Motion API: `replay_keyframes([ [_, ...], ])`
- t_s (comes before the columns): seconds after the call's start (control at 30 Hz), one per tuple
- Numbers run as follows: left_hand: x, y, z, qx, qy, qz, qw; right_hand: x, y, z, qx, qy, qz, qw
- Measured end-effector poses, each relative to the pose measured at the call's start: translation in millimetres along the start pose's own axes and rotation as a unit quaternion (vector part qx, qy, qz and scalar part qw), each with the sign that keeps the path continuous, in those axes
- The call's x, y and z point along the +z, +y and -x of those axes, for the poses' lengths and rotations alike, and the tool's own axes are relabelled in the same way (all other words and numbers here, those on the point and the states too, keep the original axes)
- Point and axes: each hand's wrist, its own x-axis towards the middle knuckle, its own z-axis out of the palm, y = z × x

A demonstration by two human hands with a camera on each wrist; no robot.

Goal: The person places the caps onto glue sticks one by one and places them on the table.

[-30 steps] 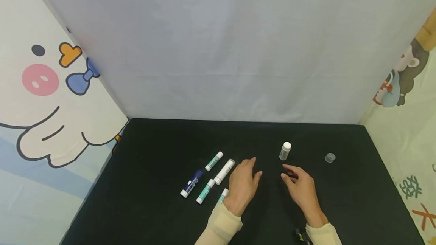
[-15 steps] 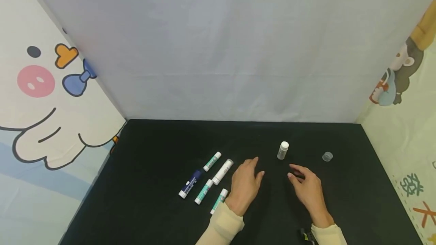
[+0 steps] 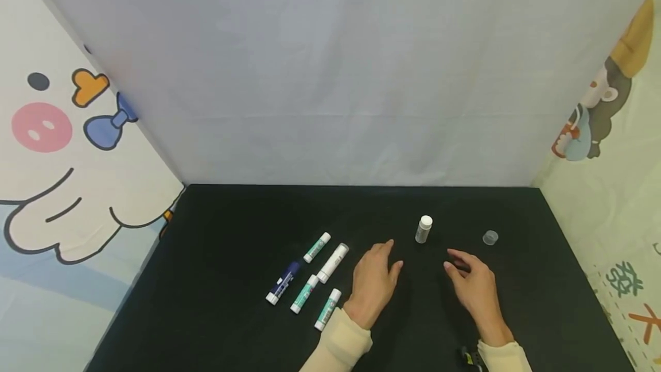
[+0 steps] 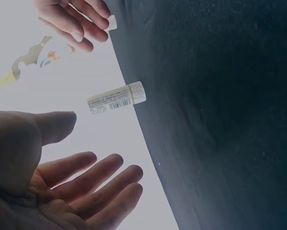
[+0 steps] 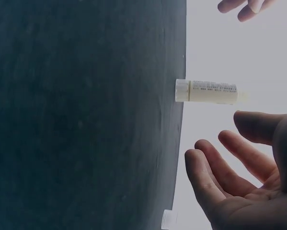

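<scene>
A white glue stick (image 3: 424, 229) stands upright on the black table, its printed label and barcode showing in the left wrist view. My left hand (image 3: 374, 286) hovers to its near left, fingers relaxed and holding nothing. To its near right is my right hand (image 3: 472, 289), also holding nothing, with thumb and fingers loosely apart. In both wrist views the fingers stay apart from the stick. Left of my left hand lie several more glue sticks: a navy one (image 3: 283, 283), a plain white one (image 3: 333, 263) and teal-labelled ones, the closest (image 3: 327, 309) beside my left wrist.
A small clear cap (image 3: 490, 237) sits on the table (image 3: 232, 228) to the right of the upright stick. A dark object (image 3: 470, 357) shows by the right sleeve. A pale cloth wall (image 3: 351, 102) rises behind, with printed cloths on either side.
My right hand has drifted right, away from the upright glue stick. The left hand has shifted slightly right, uncovering the nearest teal-labelled stick. The head view has turned a little.
</scene>
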Motion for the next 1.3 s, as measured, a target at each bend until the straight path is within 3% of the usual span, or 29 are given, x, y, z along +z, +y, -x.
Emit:
replay_keyframes([
  [0.33, 6.1, 1.5, -0.6, 0.007, 0.012, 0.018, 0.9997, -5.5, 8.0, -4.5, 0.004, 0.012, 0.009, 0.9999],
  [1.3, 25.5, 13.9, -13.2, -0.016, -0.014, 0.045, 0.9988, -34.5, 23.5, -15.3, 0.027, 0.056, 0.028, 0.9977],
])
